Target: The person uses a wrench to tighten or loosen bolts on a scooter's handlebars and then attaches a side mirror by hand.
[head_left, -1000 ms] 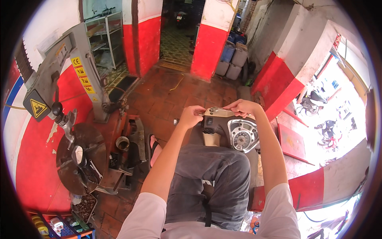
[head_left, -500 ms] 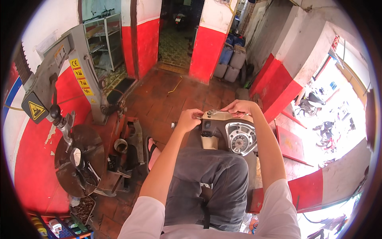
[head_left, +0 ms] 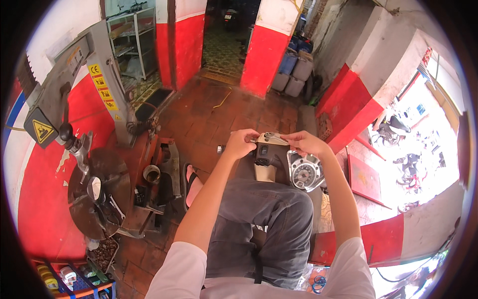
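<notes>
A scooter's handlebar assembly, with a beige and dark brown cover (head_left: 266,173), stands just beyond my knees. Its round chrome-rimmed speedometer (head_left: 303,173) faces up beside my right forearm. Black switches (head_left: 263,151) sit on the left part. My left hand (head_left: 242,144) is closed in a pinch at the cover's left end; what its fingertips hold is too small to make out. My right hand (head_left: 307,143) grips a slim silver wrench (head_left: 277,137), whose far end rests over the top of the cover near my left fingers.
At left, a tyre-changing machine (head_left: 102,84) carries a round turntable (head_left: 94,219) with a spanner (head_left: 117,208) on it. A metal cup (head_left: 151,173) stands nearby. Grey and blue jerrycans (head_left: 294,74) are stacked by the red and white pillar (head_left: 266,60). A red panel (head_left: 363,174) lies at right.
The view has shifted slightly. My right hand has come lower and closer to my left hand, and the wrench has turned with it. My left hand stays at the cover's left end.
</notes>
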`<state>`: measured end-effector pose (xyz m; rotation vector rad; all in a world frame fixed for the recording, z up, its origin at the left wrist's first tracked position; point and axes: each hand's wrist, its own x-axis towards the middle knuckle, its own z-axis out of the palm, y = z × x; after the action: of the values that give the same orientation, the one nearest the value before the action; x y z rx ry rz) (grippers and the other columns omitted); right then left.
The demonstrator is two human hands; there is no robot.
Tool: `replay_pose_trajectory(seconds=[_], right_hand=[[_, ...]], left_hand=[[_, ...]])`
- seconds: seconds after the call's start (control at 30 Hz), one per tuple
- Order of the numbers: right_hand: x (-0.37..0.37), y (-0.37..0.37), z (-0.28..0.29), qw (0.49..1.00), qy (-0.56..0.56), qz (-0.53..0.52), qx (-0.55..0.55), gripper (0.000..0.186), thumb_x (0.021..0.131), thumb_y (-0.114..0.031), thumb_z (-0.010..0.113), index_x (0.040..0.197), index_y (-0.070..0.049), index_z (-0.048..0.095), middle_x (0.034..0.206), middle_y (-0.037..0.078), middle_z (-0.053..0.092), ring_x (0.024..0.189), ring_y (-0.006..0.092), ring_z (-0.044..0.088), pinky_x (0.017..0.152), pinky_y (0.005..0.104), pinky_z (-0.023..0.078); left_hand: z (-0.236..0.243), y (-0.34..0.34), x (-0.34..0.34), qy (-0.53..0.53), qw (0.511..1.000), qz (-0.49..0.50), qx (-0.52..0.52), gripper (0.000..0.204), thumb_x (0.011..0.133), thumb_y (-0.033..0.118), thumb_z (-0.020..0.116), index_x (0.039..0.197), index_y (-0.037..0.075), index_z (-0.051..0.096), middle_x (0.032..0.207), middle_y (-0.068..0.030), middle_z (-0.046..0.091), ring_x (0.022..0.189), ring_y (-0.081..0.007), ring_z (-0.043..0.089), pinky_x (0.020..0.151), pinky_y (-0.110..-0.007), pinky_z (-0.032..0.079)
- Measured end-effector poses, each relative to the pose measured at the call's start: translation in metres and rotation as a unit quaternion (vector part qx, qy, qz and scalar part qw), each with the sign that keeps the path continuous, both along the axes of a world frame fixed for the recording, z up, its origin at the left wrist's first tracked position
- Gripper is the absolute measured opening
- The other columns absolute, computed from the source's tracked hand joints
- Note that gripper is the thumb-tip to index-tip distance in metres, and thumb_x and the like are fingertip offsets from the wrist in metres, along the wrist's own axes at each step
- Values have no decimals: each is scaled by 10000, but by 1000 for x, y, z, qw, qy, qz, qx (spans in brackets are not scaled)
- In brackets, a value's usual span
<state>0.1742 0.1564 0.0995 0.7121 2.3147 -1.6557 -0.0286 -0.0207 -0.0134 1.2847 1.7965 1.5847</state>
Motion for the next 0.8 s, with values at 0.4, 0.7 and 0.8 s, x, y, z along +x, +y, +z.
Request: replay_pose_trajectory(seconds=[0.4, 0.7, 0.8], right_hand=[[9, -50, -41, 969, 119, -194, -90, 545, 984, -53, 501, 1523, -21, 426, 823, 11, 553, 551, 65, 405, 487, 231, 323], [12, -41, -18, 982, 122, -105, -96, 498, 1004, -69, 493, 1501, -51, 480, 815, -19, 529, 567, 51, 397, 492, 217, 301], [6, -26, -15, 992, 80, -89, -42, 457, 1020, -89, 500, 1475, -64, 521, 787, -29, 516, 572, 47, 396, 484, 213, 291]], left_hand=[[-8, 5, -4, 9, 999, 5, 32, 402, 664, 13, 677, 1060, 32, 746, 911, -92, 759, 724, -143, 693, 688, -292, 550], [-3, 3, 0, 6, 1000, -1, 22, 405, 658, 19, 686, 1059, 35, 743, 944, -78, 761, 692, -137, 668, 683, -295, 543], [-5, 4, -2, 5, 1000, -5, 21, 407, 662, 31, 692, 1065, 36, 745, 989, -73, 768, 696, -127, 670, 704, -286, 548]])
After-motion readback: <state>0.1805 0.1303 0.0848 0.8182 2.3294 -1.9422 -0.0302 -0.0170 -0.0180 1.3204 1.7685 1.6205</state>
